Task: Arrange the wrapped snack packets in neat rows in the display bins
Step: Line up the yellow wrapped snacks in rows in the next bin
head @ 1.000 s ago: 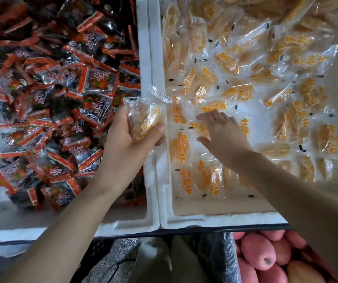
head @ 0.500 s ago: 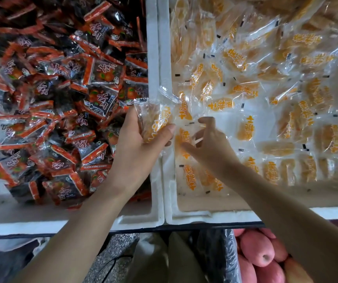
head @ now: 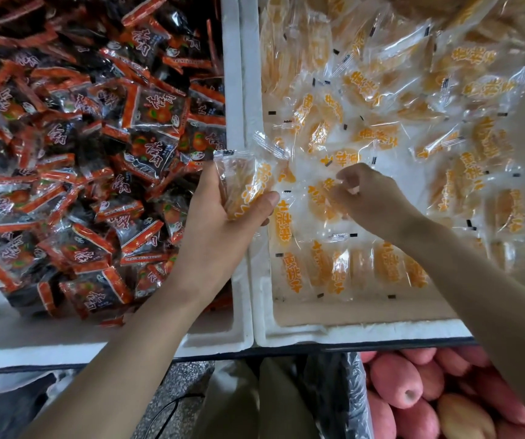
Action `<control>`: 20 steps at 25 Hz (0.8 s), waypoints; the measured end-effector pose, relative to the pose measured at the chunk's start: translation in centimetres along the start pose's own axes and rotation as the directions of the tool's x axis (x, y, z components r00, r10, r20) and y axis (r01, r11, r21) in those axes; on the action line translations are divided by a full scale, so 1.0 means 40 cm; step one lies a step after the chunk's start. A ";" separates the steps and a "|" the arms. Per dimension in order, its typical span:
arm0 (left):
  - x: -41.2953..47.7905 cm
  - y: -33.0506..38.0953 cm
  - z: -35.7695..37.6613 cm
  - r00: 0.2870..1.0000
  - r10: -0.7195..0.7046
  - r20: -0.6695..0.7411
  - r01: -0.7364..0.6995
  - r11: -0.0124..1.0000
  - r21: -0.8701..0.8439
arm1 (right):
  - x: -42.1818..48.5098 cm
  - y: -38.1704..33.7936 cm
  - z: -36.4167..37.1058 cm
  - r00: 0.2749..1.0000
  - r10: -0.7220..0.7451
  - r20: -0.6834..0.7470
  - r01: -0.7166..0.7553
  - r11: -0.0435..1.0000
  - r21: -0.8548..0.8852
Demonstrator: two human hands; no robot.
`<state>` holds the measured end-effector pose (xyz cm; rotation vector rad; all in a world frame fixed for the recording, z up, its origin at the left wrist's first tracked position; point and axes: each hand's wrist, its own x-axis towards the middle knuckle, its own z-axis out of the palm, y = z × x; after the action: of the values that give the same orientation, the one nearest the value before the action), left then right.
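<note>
1. Lying nearest, pink apples (head: 397,388) sit below the bins
2. Left hand (head: 220,223) grasps a stack of yellow packets (head: 245,185) over the wall between the bins; right hand (head: 372,198) pinches one yellow packet (head: 321,198) in the right foam bin (head: 349,334), behind a near row (head: 349,267)
3. Left foam bin (head: 216,340) holds heaped red-and-black packets (head: 96,153); loose yellow packets (head: 413,106) pile farther back on the right

The left hand (head: 220,223) is gripping a small stack of clear yellow packets (head: 246,185) over the walls where two white foam bins meet. The right hand (head: 373,199) is pinching a loose packet (head: 319,199) lying in the right bin (head: 349,335), just beyond a row of packets (head: 356,267) lining its near wall. Red-and-black packets (head: 96,153) are filling the left bin (head: 210,342), and pink apples (head: 397,384) are showing below.
</note>
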<state>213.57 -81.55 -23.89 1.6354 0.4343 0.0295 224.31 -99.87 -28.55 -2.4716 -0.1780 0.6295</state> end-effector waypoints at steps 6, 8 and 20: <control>0.006 -0.004 0.003 1.000 0.007 0.005 -0.007 1.000 0.024 | -0.010 -0.008 0.040 0.997 0.055 0.054 -0.063 0.985 0.163; 0.008 0.000 0.007 1.000 0.004 0.014 -0.004 1.000 0.004 | -0.006 -0.004 0.024 0.992 0.115 -0.042 -0.102 0.965 0.241; 0.014 0.003 0.039 0.999 0.032 0.038 -0.034 0.998 0.047 | -0.043 0.051 0.052 0.974 -0.134 -0.183 0.115 0.987 -0.109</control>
<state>214.54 -82.90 -24.10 1.6875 0.3821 0.0139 221.81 -100.98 -30.52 -2.5727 -0.2930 0.3367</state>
